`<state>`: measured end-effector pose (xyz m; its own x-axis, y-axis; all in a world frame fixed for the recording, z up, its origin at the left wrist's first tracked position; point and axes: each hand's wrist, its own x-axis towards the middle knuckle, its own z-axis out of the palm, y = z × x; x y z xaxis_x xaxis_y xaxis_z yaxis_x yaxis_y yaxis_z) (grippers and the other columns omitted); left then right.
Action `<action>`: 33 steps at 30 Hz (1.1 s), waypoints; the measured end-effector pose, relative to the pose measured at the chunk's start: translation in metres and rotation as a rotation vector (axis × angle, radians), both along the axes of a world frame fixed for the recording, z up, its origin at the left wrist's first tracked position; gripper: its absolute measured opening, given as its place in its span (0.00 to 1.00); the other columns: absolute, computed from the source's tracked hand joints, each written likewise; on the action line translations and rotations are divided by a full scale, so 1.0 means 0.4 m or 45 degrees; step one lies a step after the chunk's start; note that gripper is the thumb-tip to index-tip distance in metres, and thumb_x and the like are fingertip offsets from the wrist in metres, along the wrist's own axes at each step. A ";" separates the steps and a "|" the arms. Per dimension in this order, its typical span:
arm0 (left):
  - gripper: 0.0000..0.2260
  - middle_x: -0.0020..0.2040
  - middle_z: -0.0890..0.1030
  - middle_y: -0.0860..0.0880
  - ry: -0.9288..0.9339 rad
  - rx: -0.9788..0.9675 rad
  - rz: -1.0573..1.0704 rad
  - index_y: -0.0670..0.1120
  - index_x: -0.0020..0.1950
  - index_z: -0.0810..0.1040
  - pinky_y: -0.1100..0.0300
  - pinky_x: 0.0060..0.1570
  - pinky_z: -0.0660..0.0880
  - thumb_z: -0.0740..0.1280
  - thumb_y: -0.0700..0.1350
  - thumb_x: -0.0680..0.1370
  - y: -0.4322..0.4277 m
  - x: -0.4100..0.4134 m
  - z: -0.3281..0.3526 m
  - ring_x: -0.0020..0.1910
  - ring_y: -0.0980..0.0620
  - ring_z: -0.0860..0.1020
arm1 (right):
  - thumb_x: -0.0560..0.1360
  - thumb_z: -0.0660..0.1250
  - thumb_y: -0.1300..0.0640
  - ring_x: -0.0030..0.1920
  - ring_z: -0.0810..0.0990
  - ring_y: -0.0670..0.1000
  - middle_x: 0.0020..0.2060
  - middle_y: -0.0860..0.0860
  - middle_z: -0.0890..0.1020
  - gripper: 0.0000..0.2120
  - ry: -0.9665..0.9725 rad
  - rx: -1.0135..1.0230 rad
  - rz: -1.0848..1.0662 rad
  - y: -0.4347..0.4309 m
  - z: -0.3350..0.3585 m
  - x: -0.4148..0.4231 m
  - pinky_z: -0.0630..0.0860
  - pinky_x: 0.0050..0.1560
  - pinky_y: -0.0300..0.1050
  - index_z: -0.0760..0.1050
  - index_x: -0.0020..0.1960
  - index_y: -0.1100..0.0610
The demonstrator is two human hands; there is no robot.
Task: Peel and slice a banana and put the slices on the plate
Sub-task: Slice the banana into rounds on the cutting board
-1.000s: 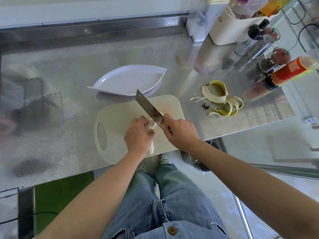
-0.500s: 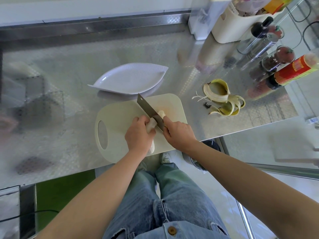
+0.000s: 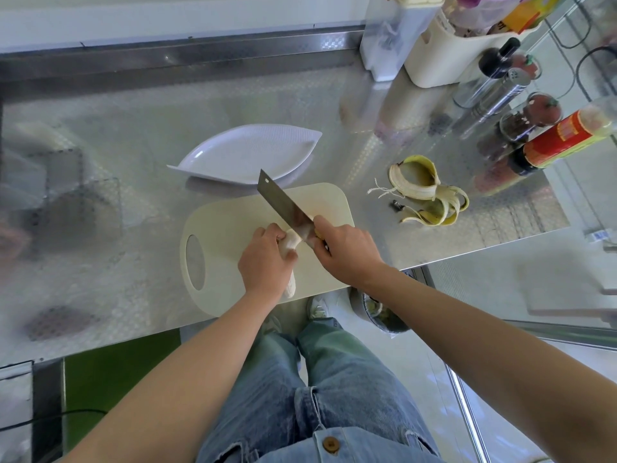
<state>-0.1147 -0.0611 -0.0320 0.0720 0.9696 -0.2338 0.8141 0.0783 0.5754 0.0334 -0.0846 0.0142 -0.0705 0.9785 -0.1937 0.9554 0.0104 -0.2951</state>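
Bright, even daylight, seemingly from the far right. Steel counter [image 3: 100, 228] throws diffuse glare and hazy reflections, washing out its left half. Soft shadow under the plate [image 3: 247, 155]. Strong wide-angle bending at the edges; the bottles [image 3: 564, 138] far right lean outward. Centre sharp, left margin smeared.

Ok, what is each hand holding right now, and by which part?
The right hand holds the cleaver by its handle. The left hand pins the peeled banana around its middle on the cutting board.
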 end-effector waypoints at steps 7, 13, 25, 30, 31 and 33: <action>0.09 0.48 0.76 0.51 0.004 -0.008 -0.002 0.48 0.50 0.75 0.58 0.36 0.65 0.70 0.46 0.72 0.000 0.001 0.001 0.40 0.49 0.74 | 0.79 0.54 0.54 0.30 0.67 0.59 0.31 0.54 0.73 0.08 -0.021 -0.015 0.018 -0.010 -0.001 0.000 0.60 0.31 0.44 0.66 0.55 0.57; 0.11 0.48 0.76 0.51 -0.013 -0.011 -0.014 0.49 0.51 0.76 0.59 0.37 0.66 0.71 0.47 0.71 -0.001 -0.001 0.003 0.42 0.49 0.76 | 0.79 0.53 0.55 0.31 0.70 0.60 0.32 0.54 0.72 0.10 -0.082 -0.085 0.031 -0.006 -0.025 -0.011 0.64 0.33 0.45 0.64 0.58 0.57; 0.10 0.48 0.76 0.52 -0.015 -0.014 0.006 0.49 0.51 0.76 0.59 0.37 0.65 0.71 0.47 0.72 -0.001 -0.001 -0.001 0.39 0.52 0.71 | 0.80 0.55 0.53 0.29 0.68 0.60 0.30 0.53 0.71 0.07 -0.009 -0.029 -0.031 -0.004 -0.030 -0.010 0.61 0.31 0.45 0.65 0.54 0.57; 0.09 0.48 0.75 0.51 0.010 -0.013 0.009 0.48 0.50 0.76 0.59 0.36 0.64 0.70 0.46 0.72 -0.001 0.000 0.000 0.38 0.52 0.70 | 0.79 0.55 0.53 0.30 0.68 0.60 0.31 0.55 0.73 0.06 -0.005 -0.005 -0.032 0.006 -0.002 -0.006 0.62 0.31 0.45 0.64 0.51 0.56; 0.09 0.48 0.75 0.51 0.005 -0.019 0.016 0.48 0.50 0.76 0.59 0.36 0.64 0.70 0.46 0.72 -0.001 0.001 0.000 0.38 0.52 0.70 | 0.79 0.55 0.53 0.30 0.68 0.60 0.31 0.54 0.73 0.07 -0.016 -0.017 -0.020 0.005 -0.001 -0.005 0.62 0.32 0.45 0.64 0.52 0.57; 0.08 0.48 0.75 0.51 0.000 -0.022 0.020 0.48 0.50 0.76 0.59 0.36 0.64 0.69 0.46 0.72 -0.001 0.001 0.001 0.38 0.52 0.70 | 0.79 0.55 0.53 0.31 0.67 0.60 0.31 0.53 0.72 0.08 -0.020 -0.035 -0.003 0.001 0.004 -0.006 0.61 0.32 0.45 0.65 0.54 0.57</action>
<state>-0.1144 -0.0614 -0.0318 0.0564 0.9664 -0.2508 0.8127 0.1015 0.5738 0.0310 -0.0840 0.0157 -0.0653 0.9729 -0.2216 0.9599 0.0006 -0.2802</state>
